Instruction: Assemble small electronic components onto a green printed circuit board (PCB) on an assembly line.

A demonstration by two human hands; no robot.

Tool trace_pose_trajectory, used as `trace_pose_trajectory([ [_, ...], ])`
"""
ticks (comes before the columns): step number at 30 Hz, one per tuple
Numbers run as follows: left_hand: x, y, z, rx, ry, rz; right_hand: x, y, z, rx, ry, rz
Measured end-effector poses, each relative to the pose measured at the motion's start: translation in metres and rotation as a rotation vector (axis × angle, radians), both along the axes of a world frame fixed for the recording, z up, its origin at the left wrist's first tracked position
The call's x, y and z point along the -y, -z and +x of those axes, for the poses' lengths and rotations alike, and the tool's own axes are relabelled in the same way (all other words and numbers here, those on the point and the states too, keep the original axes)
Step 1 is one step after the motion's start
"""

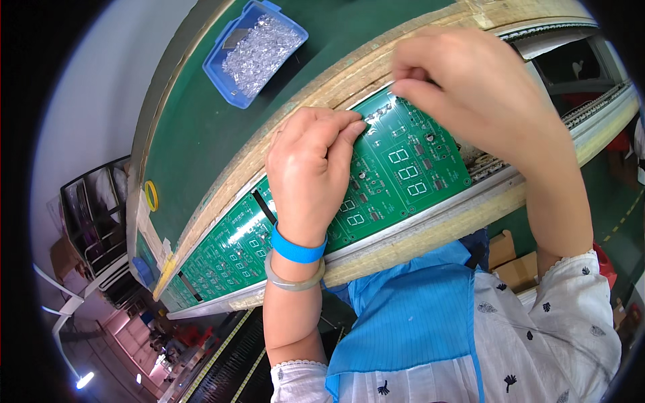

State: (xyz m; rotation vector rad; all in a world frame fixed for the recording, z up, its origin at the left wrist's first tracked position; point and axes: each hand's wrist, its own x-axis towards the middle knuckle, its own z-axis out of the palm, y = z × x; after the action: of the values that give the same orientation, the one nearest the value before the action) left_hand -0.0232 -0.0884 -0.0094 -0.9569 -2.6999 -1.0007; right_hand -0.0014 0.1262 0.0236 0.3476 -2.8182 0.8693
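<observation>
A green circuit board (430, 176) with white printed digit outlines lies in a rail in front of me. Along its far edge runs a row of small shiny parts (379, 112). My left hand (306, 164) rests over the board's left part, thumb and forefinger pinched together beside that row; whatever is between the tips is too small to make out. Over the board's far right corner hovers my right hand (470, 94), its fingers curled and thumb against forefinger. What it holds, if anything, is hidden.
A blue bin (217, 79) full of small transparent parts stands on the green tabletop (201, 144) beyond the wooden ledge (232, 161). More green boards (232, 245) sit in the rail to the left. A yellow ring of tape (152, 195) lies at far left.
</observation>
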Motion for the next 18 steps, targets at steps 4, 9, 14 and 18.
trace_pose_trajectory([
  [4, -0.002, 0.001, -0.001, 0.006, 0.003, 0.004, -0.013, 0.005, 0.018, 0.145, 0.075, 0.132],
  [9, -0.005, 0.000, 0.002, 0.041, -0.029, 0.002, -0.013, 0.023, 0.021, 0.126, -0.039, -0.085],
  [14, 0.002, -0.006, -0.002, 0.042, -0.076, 0.149, -0.018, 0.011, 0.016, 0.178, 0.006, -0.068],
  [18, 0.020, -0.031, -0.030, -0.184, -0.218, 0.087, -0.018, -0.018, -0.014, 0.014, -0.049, 0.150],
])
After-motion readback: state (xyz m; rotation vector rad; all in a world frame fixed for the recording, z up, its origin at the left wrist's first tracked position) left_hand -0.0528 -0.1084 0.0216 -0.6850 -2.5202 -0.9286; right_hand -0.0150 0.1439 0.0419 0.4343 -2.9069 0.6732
